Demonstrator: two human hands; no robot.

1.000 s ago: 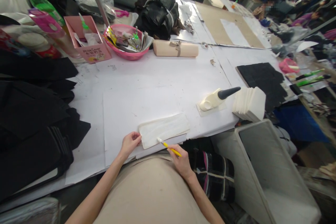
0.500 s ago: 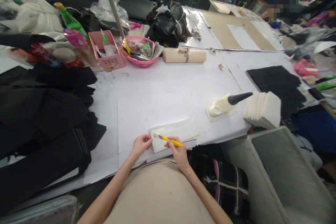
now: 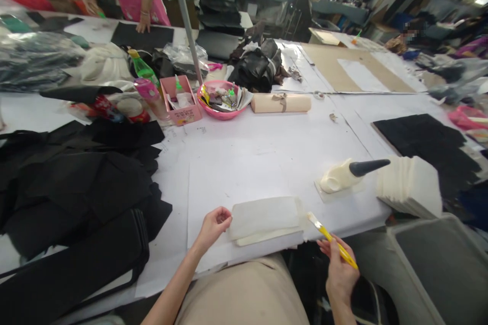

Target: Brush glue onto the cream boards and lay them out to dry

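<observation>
My right hand [image 3: 341,269] grips a yellow-handled paintbrush [image 3: 335,242] off the table's front edge, its whitish bristles pointing up and left, just right of the stacked panels. A pale, off-white rectangular panel [image 3: 265,218] with rounded corners lies on another one [image 3: 269,237] at the front of the table. My left hand [image 3: 214,227] is closed in a pinch at the left edge of the upper panel. To the right, a cream glue bottle [image 3: 337,176] with a long black nozzle lies on its side on a small pale piece.
Black cut pieces [image 3: 80,177] are heaped at left. A stack of white pads [image 3: 409,183] stands at the right edge, above a grey bin [image 3: 438,264]. Behind are a pink box [image 3: 185,114], a pink basket [image 3: 221,113] and a beige roll [image 3: 282,103]. Across the table, a person's hand [image 3: 144,21] rests on black material.
My right hand has moved the brush from over the panel to the right, away from it. My left hand stays near the panel's left edge. The view has shifted, showing more of the background.
</observation>
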